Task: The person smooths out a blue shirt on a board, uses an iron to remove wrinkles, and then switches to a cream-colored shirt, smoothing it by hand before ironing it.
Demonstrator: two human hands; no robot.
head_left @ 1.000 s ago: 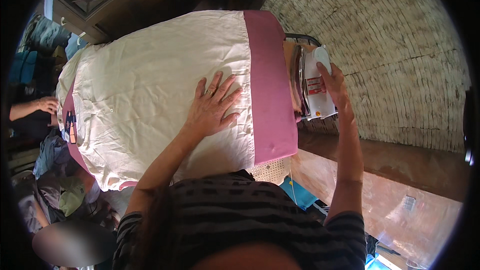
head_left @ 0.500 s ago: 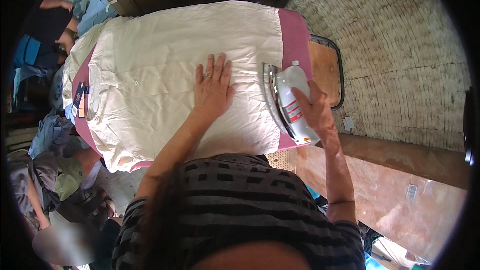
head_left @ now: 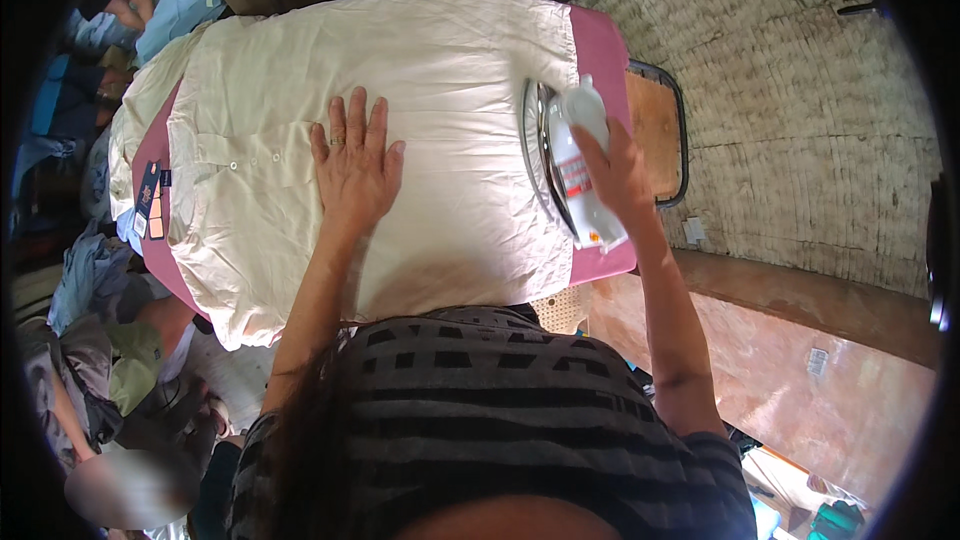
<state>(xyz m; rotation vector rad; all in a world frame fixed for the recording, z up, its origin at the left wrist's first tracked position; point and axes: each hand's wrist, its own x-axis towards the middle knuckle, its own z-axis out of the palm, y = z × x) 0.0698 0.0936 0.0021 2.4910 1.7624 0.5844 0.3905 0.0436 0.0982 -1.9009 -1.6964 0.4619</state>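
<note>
The right hand has its fingers curled over the top of a white iron with red markings, the thumb lying along the near face. The iron sits just left of those fingers and under them, its curved metal edge toward the left hand; whether its base presses fully on the cloth cannot be told.

The left hand lies palm down, its fingers fanned apart, pointing away from the person and gripping nothing. A ring circles one of them. Beneath these fingers a cream garment spreads in every direction: smooth beyond the fingertips, creased between this hand and the iron, its straight hem near the right fingers.

Left of the left fingers come buttons along the placket, and farther out, well apart from both hands, hang tags at the neck end. The pink-covered ironing board shows as a band beyond the hem, near the right fingertips.

Just right of the right fingers is a wooden rest inside a dark metal frame. Far left of the left fingers, piled clothes lie near another person's hand.
</note>
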